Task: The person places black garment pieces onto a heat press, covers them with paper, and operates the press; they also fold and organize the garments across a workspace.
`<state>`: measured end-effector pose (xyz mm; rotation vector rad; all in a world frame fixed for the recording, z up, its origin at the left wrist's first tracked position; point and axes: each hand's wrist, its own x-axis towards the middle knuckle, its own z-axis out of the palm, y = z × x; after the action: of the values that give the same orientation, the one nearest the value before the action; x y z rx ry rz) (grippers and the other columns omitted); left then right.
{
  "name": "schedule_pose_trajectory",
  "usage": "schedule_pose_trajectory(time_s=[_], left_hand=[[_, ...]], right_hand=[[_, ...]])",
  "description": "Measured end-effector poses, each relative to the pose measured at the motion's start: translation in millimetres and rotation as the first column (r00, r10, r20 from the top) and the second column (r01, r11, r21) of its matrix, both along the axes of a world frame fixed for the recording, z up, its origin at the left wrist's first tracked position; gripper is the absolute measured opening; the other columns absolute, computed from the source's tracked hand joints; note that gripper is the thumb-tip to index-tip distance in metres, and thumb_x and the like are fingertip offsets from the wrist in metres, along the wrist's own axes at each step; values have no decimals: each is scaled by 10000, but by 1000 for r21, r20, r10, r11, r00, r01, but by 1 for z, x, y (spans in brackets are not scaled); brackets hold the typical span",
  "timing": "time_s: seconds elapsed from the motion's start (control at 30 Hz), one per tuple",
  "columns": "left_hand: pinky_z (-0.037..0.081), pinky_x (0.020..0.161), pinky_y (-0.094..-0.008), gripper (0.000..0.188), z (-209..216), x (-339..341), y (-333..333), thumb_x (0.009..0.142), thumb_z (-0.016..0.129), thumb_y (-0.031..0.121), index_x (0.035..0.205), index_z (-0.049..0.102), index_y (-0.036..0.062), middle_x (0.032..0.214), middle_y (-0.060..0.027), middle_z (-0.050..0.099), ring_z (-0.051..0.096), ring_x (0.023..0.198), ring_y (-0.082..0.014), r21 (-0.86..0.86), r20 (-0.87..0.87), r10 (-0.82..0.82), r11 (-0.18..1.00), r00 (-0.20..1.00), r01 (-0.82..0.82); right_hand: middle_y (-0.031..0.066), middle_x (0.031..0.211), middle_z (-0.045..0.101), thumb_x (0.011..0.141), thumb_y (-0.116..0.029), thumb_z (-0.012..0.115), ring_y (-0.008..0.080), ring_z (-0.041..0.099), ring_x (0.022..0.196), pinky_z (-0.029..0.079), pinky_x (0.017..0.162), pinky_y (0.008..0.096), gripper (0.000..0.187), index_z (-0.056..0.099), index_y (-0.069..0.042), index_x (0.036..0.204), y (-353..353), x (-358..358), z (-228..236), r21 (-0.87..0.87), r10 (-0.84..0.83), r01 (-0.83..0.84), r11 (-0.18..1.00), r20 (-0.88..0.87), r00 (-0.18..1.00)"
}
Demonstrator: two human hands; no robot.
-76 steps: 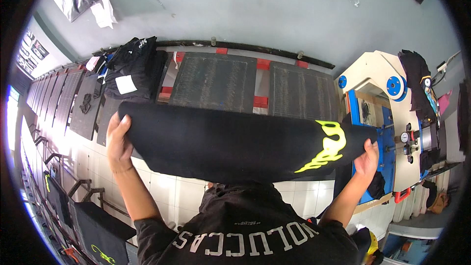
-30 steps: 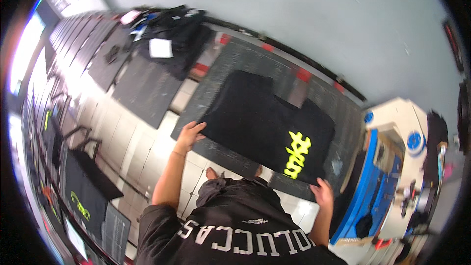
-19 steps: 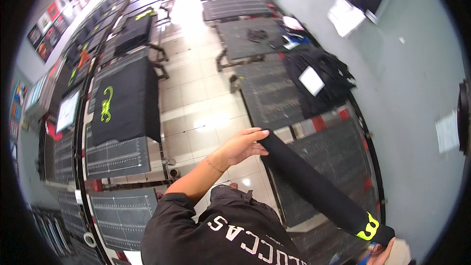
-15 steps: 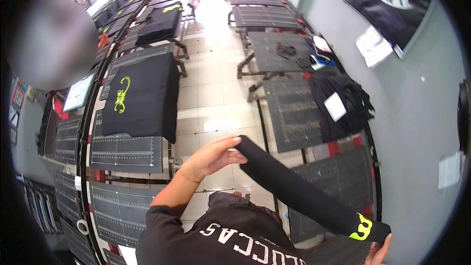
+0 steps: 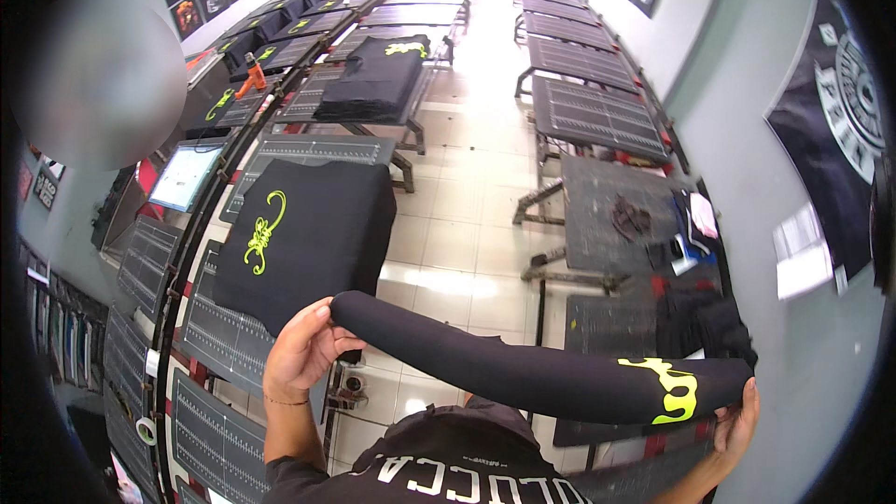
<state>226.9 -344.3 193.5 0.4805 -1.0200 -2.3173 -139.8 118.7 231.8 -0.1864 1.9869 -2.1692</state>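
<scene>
My left hand pinches one end of a black shirt, and my right hand grips the other end. The shirt is folded into a long band stretched in front of me, sagging slightly, with a neon yellow-green print near its right end. Beside my left hand, a wide pile of black cloth with a curly neon print lies on a left-hand board, its near edge partly behind my hand. Most of my right fingers are hidden behind the shirt's end.
Rows of dark printing boards flank a tiled aisle. Farther left are another black shirt stack, an orange heat gun and a bluish framed panel. Dark garments lie on a right-hand board; a tape roll sits lower left.
Both hands have swung the shirt leftward. Its right end has risen, so the band lies closer to level. My view has turned left, bringing the left pile nearer the middle.
</scene>
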Motion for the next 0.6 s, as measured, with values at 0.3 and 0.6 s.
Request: schedule_pose_trajectory(time_s=[0.3, 0.6], left_hand=[[557, 866, -415, 410, 23, -93, -139, 995, 449, 199, 1258, 467, -115, 1112, -235, 635, 666, 982, -319, -66, 24, 344, 938, 939, -342], [535, 860, -403, 536, -15, -173, -295, 961, 504, 296, 1275, 423, -131, 1118, -240, 601, 644, 975, -311, -148, -109, 503, 844, 857, -515]], right_hand=[[63, 912, 689, 968, -263, 567, 125, 673, 658, 600, 515, 266, 305, 562, 1, 1121, -312, -226, 15, -73, 341, -339, 938, 15, 940], [73, 883, 686, 989, -287, 525, 88, 656, 655, 571, 530, 212, 323, 592, 16, 1077, -687, -389, 67, 46, 765, -768, 639, -139, 629]])
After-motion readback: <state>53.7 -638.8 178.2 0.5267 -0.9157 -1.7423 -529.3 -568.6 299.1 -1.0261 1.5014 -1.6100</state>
